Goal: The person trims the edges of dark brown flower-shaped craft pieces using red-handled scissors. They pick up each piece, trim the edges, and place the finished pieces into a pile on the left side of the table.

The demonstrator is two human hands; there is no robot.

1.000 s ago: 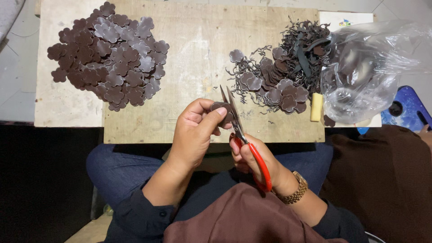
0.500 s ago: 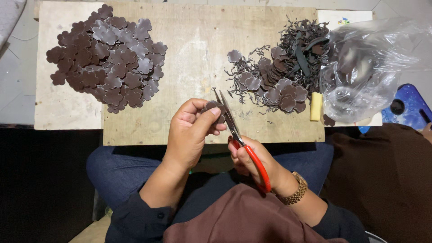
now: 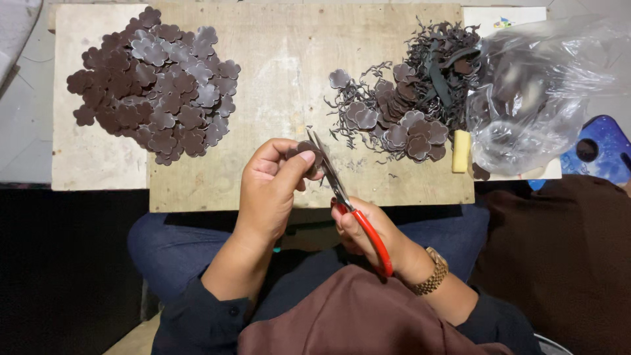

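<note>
My left hand (image 3: 271, 187) pinches a small dark brown flower-shaped piece (image 3: 307, 152) between thumb and fingers, over the near edge of the wooden board (image 3: 289, 72). My right hand (image 3: 368, 230) grips red-handled scissors (image 3: 351, 207), and their metal blades meet the piece at its right side. A big heap of brown flower-shaped pieces (image 3: 158, 85) lies on the board at the left. A smaller heap of pieces mixed with thin curly trimmings (image 3: 407, 98) lies at the right.
A crumpled clear plastic bag (image 3: 532, 98) with dark pieces inside sits at the board's right end. A small pale yellow block (image 3: 461, 151) lies beside it. A blue object (image 3: 601, 154) is at the far right. A pale board (image 3: 85, 158) lies at the left.
The piece has turned a little in my left hand and the scissor blades have shifted slightly left along its edge. The heaps have not moved.
</note>
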